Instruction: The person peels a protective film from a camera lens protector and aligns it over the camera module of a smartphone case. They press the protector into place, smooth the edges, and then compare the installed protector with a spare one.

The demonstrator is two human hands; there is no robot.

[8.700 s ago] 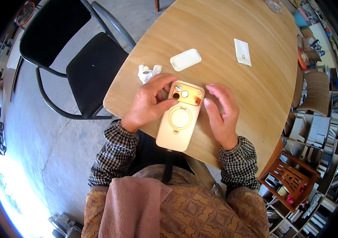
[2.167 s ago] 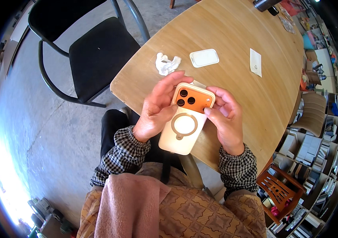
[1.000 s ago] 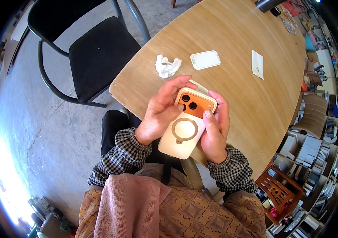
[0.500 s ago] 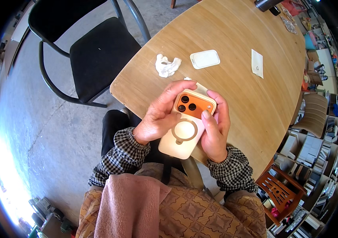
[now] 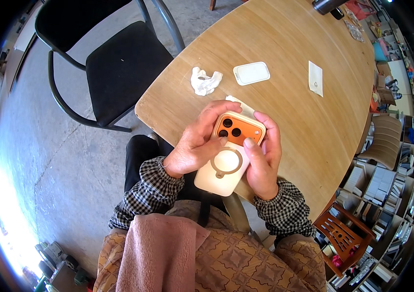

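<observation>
Pictured at near edge of wood tabletop (image 5: 289, 126), holding cased phone (image 5: 227, 158), back up, w/ both L hand (image 5: 194, 147) and R hand (image 5: 265, 158). Changed slightly vs. half a sec. ago: w/ L thumb (image 5: 214, 145) up a touch, now at lower edge of orange cam. panel (image 5: 244, 130), close under lowest lens. Changed more vs. approx. 9 secs. ago, w/ R hand then apart from phone and now on it; likely meaning a steadier two-handed hold. Gripped, not let go: on far L edge by L hand, fingers curled toward top; on R edge by R hand, w/ R thumb (image 5: 254, 151) near panel's lower edge. Can't tell what's being done by fingers hidden underneath.

Lying btwn the two hands, angled w/ top end away and R, ring (image 5: 240, 159) just below thumbs, bottom end toward body. Seen beyond L hand: crumpled white wad (image 5: 203, 86). Ahead, past fingertips: white rounded panel (image 5: 253, 74). Farther ahead and R of R hand: white slip (image 5: 315, 80). Just past L fingertips: pale flat item (image 5: 246, 109), part-hidden, kind unclear. Well L of L hand: black chair (image 5: 119, 85).
</observation>
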